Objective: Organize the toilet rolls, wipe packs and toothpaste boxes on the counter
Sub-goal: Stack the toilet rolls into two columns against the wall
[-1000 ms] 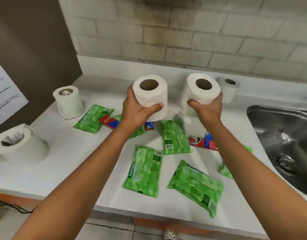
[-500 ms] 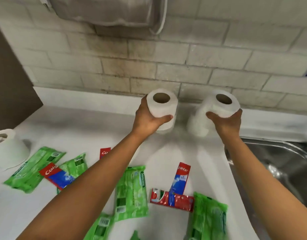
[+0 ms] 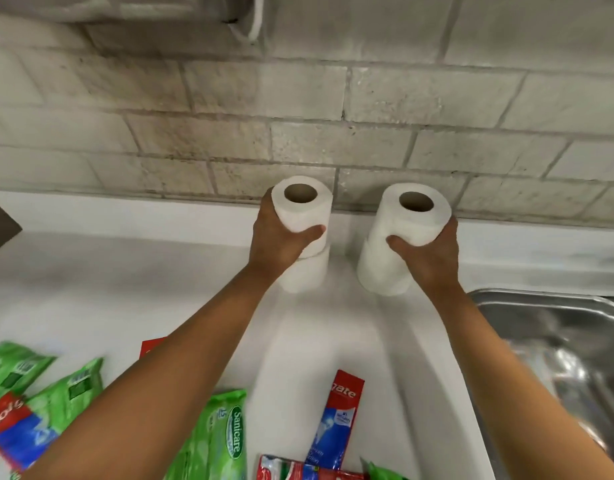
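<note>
My left hand (image 3: 277, 244) grips a white toilet roll (image 3: 303, 206) that sits on top of another roll (image 3: 307, 271) standing at the back of the counter. My right hand (image 3: 426, 254) grips a second toilet roll (image 3: 412, 214) stacked, slightly tilted, on a lower roll (image 3: 378, 271) near the wall. Green wipe packs (image 3: 215, 441) (image 3: 66, 393) and red-and-blue toothpaste boxes (image 3: 336, 417) (image 3: 11, 434) lie scattered on the white counter (image 3: 125, 292) at the front, partly hidden by my forearms.
A grey brick wall (image 3: 298, 133) stands right behind the rolls. A steel sink (image 3: 554, 341) lies to the right. Something grey hangs on the wall at the top left (image 3: 125, 8).
Both hands carried the rolls forward to the back wall and lowered them onto other rolls. My view moved forward, so the left-side rolls left the frame.
</note>
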